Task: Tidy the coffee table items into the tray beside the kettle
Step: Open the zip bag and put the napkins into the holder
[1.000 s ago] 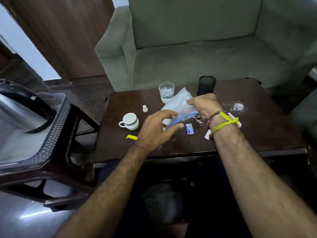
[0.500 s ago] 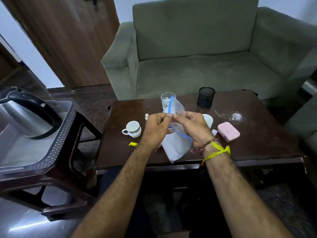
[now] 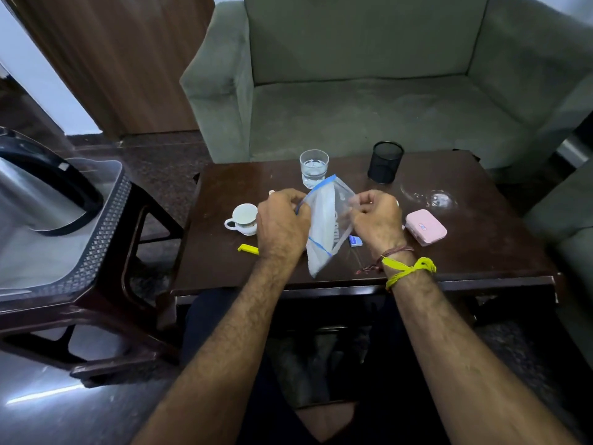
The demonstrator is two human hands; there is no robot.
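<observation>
Both hands (image 3: 330,220) hold zip bag (image 3: 324,226) between teacup (image 3: 244,218) and pink case (image 3: 426,227)

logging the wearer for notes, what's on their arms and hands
Both forearms are bare, no sleeves or gloves. The right hand has a knotted yellow thread band at the wrist and a thin dark reddish cord beside it. The left hand wears nothing visible.
</observation>
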